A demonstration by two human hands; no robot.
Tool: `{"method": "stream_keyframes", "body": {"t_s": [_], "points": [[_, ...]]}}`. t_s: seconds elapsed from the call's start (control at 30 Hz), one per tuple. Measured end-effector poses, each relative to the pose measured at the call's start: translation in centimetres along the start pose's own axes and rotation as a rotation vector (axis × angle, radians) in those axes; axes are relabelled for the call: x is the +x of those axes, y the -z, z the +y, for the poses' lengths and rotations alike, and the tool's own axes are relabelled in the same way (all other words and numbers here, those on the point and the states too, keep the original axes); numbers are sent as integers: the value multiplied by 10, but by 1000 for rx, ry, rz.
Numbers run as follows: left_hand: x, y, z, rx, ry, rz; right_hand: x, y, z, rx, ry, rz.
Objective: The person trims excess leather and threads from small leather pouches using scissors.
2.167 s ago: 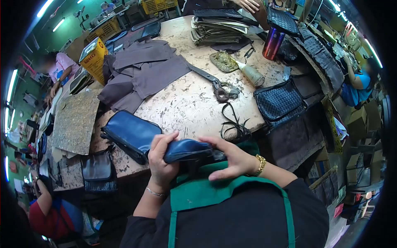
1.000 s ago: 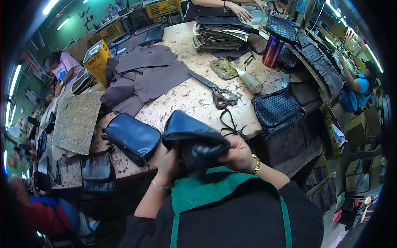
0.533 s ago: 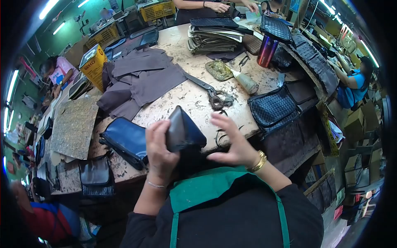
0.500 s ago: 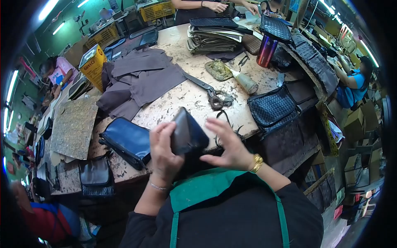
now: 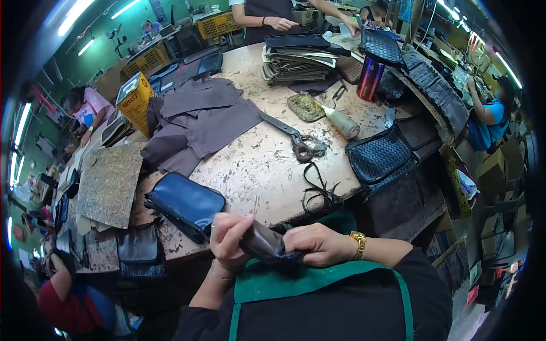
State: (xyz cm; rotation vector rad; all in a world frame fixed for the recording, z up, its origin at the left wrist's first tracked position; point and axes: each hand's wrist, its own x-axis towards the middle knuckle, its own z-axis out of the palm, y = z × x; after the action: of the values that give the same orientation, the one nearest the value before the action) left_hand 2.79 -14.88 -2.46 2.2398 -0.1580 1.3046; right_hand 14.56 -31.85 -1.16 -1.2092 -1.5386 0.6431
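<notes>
Close to my body, over the green apron (image 5: 318,281), both hands are on a small dark leather pouch (image 5: 263,241). My left hand (image 5: 230,238) grips its left side, thumb on top. My right hand (image 5: 322,244) is closed at its right end, the fingertips partly hidden in or behind the dark material. Left of my left hand lies a shiny dark blue pouch (image 5: 192,203) on the worktable. Thin black strips (image 5: 319,190) lie in loose loops near the table edge. Large scissors (image 5: 297,138) rest beyond them.
Dark fabric pieces (image 5: 199,122) cover the middle left of the worktable. A woven black bag (image 5: 382,161) sits at the right edge. A metallic tumbler (image 5: 371,78) stands near a stack of sheets (image 5: 297,65). Co-workers sit or stand around.
The small pouch has come down toward my body and tilted. My right hand, spread beside it before, has closed on its right end. My left hand keeps its grip.
</notes>
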Motion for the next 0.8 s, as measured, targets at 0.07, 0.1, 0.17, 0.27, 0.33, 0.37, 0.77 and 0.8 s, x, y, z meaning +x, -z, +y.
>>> {"method": "stream_keyframes", "body": {"t_s": [0.07,0.1,0.17,0.27,0.33,0.37,0.77,0.8], "points": [[3,-5,3,-81,-7,27,-1,6,-2,120,-26,-66],[6,-3,8,-179,50,-127,-2,10,-2,212,-85,-171],[15,3,17,-348,188,-457,-2,21,-6,364,-176,-362],[17,6,19,-816,367,-711,-1,33,-11,419,-169,-487],[24,9,24,-1086,389,-891,0,41,-11,439,-230,-592],[29,5,19,-1245,291,-1013,1,43,-12,459,-291,-695],[58,0,3,-726,616,-305,-14,43,-9,602,-182,213],[54,-8,15,-882,638,-234,-14,40,0,611,-183,220]]}}
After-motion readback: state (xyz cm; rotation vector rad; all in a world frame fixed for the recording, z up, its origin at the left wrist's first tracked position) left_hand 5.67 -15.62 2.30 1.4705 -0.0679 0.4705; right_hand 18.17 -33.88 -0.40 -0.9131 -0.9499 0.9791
